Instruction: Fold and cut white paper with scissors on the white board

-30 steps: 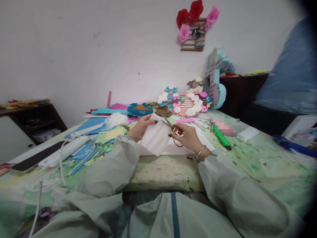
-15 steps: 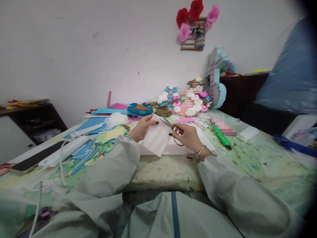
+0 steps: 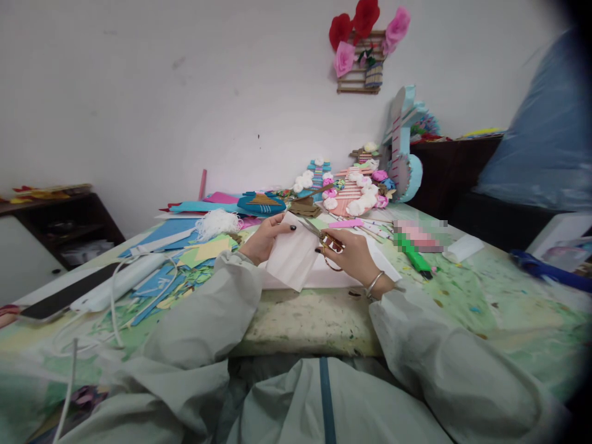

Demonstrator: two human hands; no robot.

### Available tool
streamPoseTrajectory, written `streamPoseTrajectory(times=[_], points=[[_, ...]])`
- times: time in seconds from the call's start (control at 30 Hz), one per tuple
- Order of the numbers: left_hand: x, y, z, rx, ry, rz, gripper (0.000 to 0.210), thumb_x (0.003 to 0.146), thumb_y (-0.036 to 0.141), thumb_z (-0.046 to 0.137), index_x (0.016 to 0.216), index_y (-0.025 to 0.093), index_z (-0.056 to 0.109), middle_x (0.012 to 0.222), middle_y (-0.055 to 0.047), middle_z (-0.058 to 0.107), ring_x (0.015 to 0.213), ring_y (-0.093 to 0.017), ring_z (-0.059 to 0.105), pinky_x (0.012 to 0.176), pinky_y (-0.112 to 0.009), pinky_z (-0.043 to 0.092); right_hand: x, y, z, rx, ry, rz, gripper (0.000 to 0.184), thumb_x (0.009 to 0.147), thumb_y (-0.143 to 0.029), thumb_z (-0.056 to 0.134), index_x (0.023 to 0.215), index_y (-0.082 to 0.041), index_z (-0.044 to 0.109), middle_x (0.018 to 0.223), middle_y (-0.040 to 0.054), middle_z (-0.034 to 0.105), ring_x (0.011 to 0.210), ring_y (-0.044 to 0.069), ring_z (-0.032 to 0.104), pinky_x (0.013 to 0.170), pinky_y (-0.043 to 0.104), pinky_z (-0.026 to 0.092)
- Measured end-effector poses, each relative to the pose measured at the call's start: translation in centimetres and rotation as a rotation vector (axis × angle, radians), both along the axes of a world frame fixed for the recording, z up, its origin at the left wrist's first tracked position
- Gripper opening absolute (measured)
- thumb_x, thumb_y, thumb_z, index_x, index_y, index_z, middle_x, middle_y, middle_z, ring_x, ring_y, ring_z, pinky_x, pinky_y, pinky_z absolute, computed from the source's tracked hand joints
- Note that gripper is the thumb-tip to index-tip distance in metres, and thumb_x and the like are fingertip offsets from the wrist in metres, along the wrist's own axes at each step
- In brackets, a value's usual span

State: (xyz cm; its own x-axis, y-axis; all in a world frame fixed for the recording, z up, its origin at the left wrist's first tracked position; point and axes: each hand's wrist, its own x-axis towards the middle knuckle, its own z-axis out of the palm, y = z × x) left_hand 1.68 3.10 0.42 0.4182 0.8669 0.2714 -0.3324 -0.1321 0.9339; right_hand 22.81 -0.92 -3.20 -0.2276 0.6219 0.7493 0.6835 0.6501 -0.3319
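Observation:
Between thumb and fingers, my left hand pinches a piece of thin white paper by its upper left side. The paper hangs tilted over the front of the table. My right hand is closed round the handles of a pair of gold-coloured scissors. Their blades point up and left, at the paper's upper right edge; whether they are cutting into it I cannot tell. Under both hands lies a larger white sheet.
Paper scraps, a white power strip and a dark phone lie left. White string and flower-decorated crafts stand behind my hands. To the right are a green tool, a white roll and blue-handled scissors.
Almost nothing differs. Both hands, the paper and the scissors keep the same places, with only a tiny shift of the whole view.

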Motion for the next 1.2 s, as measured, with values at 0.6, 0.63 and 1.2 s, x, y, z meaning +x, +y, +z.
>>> streamPoseTrajectory(times=[0.6,0.63,1.2], points=[[0.05,-0.09,0.05,-0.009,-0.012,0.004,0.029,0.055,0.013,0.072,0.082,0.013,0.06,0.072,0.001,0.066,0.062,-0.011,0.059,0.065,-0.024,0.045,-0.02,0.05,-0.06,0.058,-0.039,-0.041,0.026,0.077,-0.029,0.067,0.1,-0.018,0.065,0.067,-0.0011,0.062,0.061,0.012,0.052,0.06,0.024,0.036],[0.05,-0.08,0.06,-0.007,-0.01,0.005,0.028,0.056,0.014,0.072,0.082,0.013,0.06,0.072,0.001,0.066,0.062,-0.011,0.059,0.066,-0.025,0.045,-0.02,0.04,-0.05,0.057,-0.041,-0.042,0.026,0.077,-0.029,0.066,0.101,-0.018,0.065,0.067,-0.0012,0.062,0.06,0.012,0.052,0.06,0.024,0.036],[-0.16,0.16,0.01,0.002,-0.002,0.002,0.028,0.056,0.014,0.073,0.081,0.013,0.063,0.071,0.001,0.066,0.061,-0.012,0.059,0.063,-0.024,0.045,-0.04,-0.19,0.19,0.033,-0.047,-0.058,0.026,0.075,-0.026,0.069,0.099,-0.017,0.066,0.065,-0.0014,0.061,0.06,0.012,0.052,0.06,0.024,0.036]])
